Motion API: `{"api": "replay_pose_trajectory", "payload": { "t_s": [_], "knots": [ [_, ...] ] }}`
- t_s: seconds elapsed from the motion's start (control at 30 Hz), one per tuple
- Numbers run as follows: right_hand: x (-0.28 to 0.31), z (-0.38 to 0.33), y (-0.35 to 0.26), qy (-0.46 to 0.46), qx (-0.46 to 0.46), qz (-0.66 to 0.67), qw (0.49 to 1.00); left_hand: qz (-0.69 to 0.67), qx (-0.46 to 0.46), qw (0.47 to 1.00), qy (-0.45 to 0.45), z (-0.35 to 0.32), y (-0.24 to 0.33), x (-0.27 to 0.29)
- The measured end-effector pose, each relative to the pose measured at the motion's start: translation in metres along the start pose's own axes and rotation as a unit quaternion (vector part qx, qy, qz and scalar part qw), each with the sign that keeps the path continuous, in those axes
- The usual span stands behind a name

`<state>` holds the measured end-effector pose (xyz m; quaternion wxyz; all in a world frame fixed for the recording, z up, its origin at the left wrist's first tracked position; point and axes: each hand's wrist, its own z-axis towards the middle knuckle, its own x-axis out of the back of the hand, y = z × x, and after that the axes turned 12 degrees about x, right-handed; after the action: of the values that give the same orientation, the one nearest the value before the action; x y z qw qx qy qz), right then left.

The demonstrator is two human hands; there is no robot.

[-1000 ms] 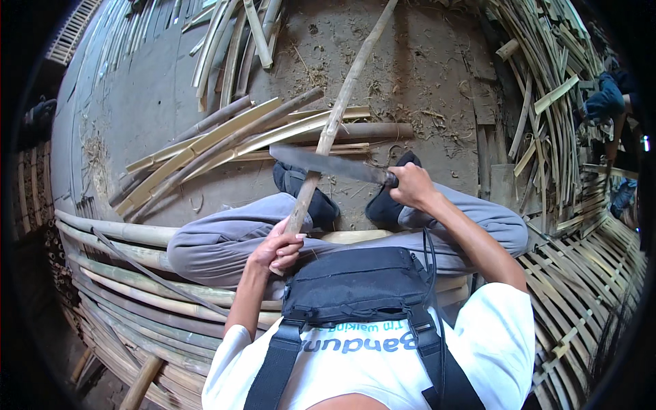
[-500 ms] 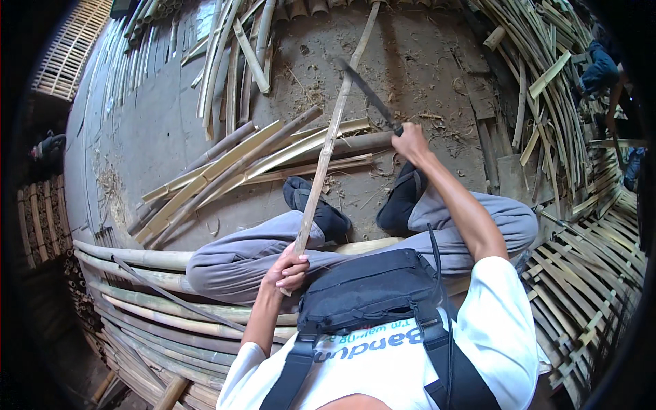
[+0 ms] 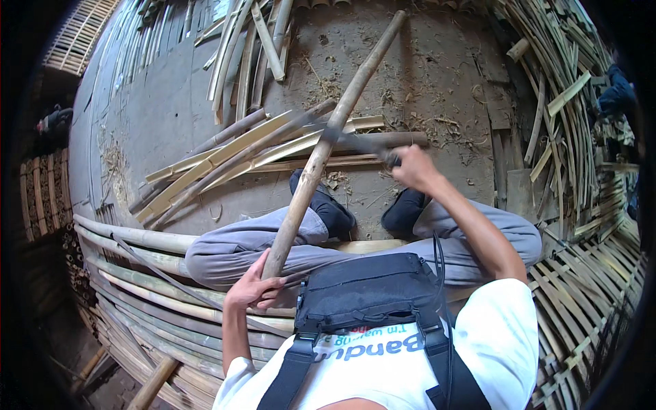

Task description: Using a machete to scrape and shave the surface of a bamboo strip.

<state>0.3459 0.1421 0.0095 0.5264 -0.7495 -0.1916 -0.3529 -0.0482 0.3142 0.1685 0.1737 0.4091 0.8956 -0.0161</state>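
A long bamboo pole (image 3: 311, 171) slants from my lap up toward the far part of the floor. My left hand (image 3: 253, 287) is closed round its near end, beside the black bag (image 3: 369, 290) on my front. In my right hand (image 3: 415, 167) is the dark handle of a machete (image 3: 362, 144). Its blade is smeared by motion and crosses the pole around mid-length; whether it cuts in or only touches, I cannot tell. Under the pole lie several split bamboo pieces (image 3: 198, 167), some with pale inner faces.
Bamboo poles (image 3: 154, 237) are stacked at my left, beside my bent legs. More split lengths (image 3: 249, 61) lie at the far left. Bamboo strips (image 3: 547, 89) heap up on the right, above a slatted lattice (image 3: 581, 294). Shavings litter the floor (image 3: 451, 89). Part of a person (image 3: 615, 92) shows at the far right.
The machete has swung left and nearer, onto the pole. The pole looks broader now, its far end shifted right and nearer. My left hand has moved slightly left.
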Motion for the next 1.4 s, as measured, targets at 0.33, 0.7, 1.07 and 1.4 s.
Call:
{"api": "replay_pose_trajectory", "payload": {
  "t_s": [0.33, 0.7, 1.07, 1.4],
  "knots": [
    [0.022, 0.015, 0.010, 0.022, -0.102, 0.017, 0.994, 0.063, 0.014, 0.998, 0.029, -0.043, -0.050, 0.045],
    [-0.012, -0.024, 0.000, -0.006, -0.086, 0.035, 0.996, 0.339, -0.393, 0.733, 0.441, -0.058, 0.071, -0.025],
    [0.004, -0.031, -0.040, -0.067, -0.047, -0.026, 0.996, 0.224, -0.177, 0.955, 0.079, 0.103, 0.081, -0.009],
    [-0.003, -0.002, 0.000, -0.003, -0.111, 0.051, 0.992, 0.218, -0.167, 0.952, 0.131, 0.108, 0.042, -0.019]
  ]
}}
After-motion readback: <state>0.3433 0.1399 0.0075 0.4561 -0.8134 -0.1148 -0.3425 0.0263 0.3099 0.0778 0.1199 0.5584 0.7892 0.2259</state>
